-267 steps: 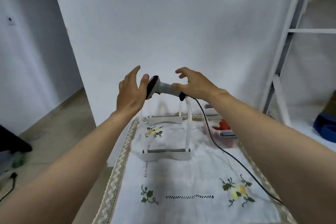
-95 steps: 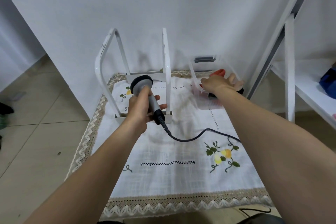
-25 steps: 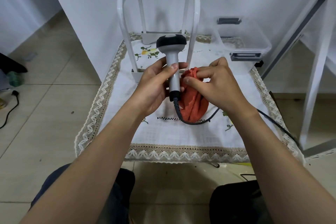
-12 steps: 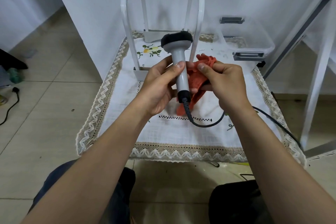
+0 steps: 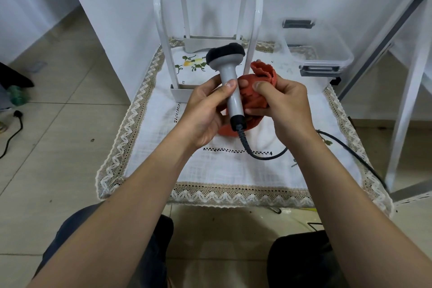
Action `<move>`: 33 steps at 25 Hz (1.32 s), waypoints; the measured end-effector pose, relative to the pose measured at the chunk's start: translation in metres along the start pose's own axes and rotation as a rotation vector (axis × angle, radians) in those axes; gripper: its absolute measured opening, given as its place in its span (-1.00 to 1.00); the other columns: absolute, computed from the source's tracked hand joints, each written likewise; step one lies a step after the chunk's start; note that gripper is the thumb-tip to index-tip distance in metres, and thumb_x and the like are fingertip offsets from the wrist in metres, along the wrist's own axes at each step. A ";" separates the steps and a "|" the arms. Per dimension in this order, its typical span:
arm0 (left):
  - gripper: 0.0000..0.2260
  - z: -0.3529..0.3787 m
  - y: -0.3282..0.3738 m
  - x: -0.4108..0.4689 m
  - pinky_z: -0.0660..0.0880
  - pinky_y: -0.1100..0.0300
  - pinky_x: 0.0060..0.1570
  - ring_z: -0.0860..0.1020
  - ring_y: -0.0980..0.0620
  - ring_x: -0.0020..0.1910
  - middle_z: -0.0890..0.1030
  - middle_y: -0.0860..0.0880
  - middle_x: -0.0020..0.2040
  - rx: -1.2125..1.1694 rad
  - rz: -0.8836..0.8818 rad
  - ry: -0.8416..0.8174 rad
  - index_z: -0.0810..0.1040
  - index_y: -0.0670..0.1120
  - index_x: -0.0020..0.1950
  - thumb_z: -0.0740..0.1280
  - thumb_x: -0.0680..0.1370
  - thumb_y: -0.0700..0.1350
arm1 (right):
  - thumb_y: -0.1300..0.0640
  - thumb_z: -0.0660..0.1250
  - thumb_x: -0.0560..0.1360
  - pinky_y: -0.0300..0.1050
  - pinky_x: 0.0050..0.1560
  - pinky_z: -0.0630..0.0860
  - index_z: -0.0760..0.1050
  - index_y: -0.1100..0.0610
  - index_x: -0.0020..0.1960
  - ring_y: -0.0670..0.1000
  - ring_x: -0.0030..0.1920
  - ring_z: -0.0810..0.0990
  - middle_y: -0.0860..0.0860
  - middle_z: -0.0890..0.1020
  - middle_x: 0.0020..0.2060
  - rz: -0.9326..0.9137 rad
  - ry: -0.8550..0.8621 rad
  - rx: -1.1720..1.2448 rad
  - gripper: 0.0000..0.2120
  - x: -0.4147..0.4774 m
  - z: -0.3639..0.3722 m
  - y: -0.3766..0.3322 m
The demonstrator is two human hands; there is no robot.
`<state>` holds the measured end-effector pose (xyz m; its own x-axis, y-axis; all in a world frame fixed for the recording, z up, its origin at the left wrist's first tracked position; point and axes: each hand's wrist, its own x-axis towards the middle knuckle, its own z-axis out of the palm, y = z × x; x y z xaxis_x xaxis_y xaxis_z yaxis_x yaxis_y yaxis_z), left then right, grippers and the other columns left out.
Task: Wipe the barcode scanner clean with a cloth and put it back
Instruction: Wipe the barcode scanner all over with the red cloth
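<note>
L hand [image 5: 205,110] grips the barcode scanner [image 5: 230,77] by its grey handle, head up, just in front of the white rack [image 5: 161,18], above the counter [image 5: 210,170]. R hand [image 5: 282,103] clutches the red cloth [image 5: 257,91] beside the handle, prob. touching it. Cable [image 5: 257,155] droops onto the counter, nearer than the rack.

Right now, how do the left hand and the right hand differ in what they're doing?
1. The left hand grips the barcode scanner by its grey handle; the right hand holds a bunched orange cloth.
2. The left hand holds the scanner roughly upright, head up; the right hand presses the cloth against the handle's side.

Shared: both hands are curled round their item and raised above the white tablecloth.
</note>
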<state>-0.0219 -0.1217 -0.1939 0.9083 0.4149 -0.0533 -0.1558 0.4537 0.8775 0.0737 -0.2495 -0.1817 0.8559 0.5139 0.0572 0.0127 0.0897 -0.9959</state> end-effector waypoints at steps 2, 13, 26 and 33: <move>-0.82 0.001 0.000 0.000 0.68 -0.12 -0.13 0.63 -0.14 0.03 0.66 -0.15 0.16 -0.002 -0.004 -0.024 0.59 -0.21 0.23 0.27 0.69 -0.21 | 0.33 0.30 0.58 -0.10 -0.27 0.69 0.66 0.31 -0.02 0.07 -0.28 0.69 0.16 0.71 -0.24 0.059 0.042 0.152 -0.85 0.000 0.001 0.001; -0.79 -0.010 -0.006 0.005 0.68 -0.13 -0.03 0.71 -0.14 -0.07 0.68 -0.18 0.06 0.005 0.001 0.138 0.51 -0.19 0.27 0.35 0.65 -0.19 | 0.25 0.56 0.44 0.21 -0.16 0.65 0.66 0.11 0.02 0.18 -0.19 0.69 0.09 0.71 -0.18 -0.382 -0.034 -0.300 -0.81 -0.002 -0.002 0.009; -0.62 -0.032 -0.009 -0.012 0.57 -0.44 0.08 0.63 -0.40 0.21 0.62 -0.33 0.25 0.161 -0.012 0.069 0.51 -0.07 0.46 0.33 0.65 -0.28 | 0.31 0.47 0.51 0.02 -0.24 0.66 0.57 0.09 0.07 -0.08 -0.25 0.69 -0.11 0.67 -0.16 -0.470 -0.131 -0.433 -0.79 0.005 0.004 0.020; -0.46 -0.050 -0.003 -0.024 0.59 -0.43 0.01 0.70 -0.24 0.09 0.68 -0.20 0.21 0.061 -0.106 0.016 0.40 0.02 0.56 0.37 0.58 -0.22 | 0.25 0.51 0.49 -0.06 -0.17 0.66 0.67 -0.05 0.08 -0.26 -0.26 0.64 -0.34 0.65 -0.17 -0.513 -0.103 -0.448 -0.75 0.008 0.012 0.020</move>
<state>-0.0620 -0.0938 -0.2192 0.9121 0.3796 -0.1546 -0.0345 0.4470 0.8939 0.0746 -0.2336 -0.2003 0.6312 0.5814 0.5134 0.6346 -0.0065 -0.7728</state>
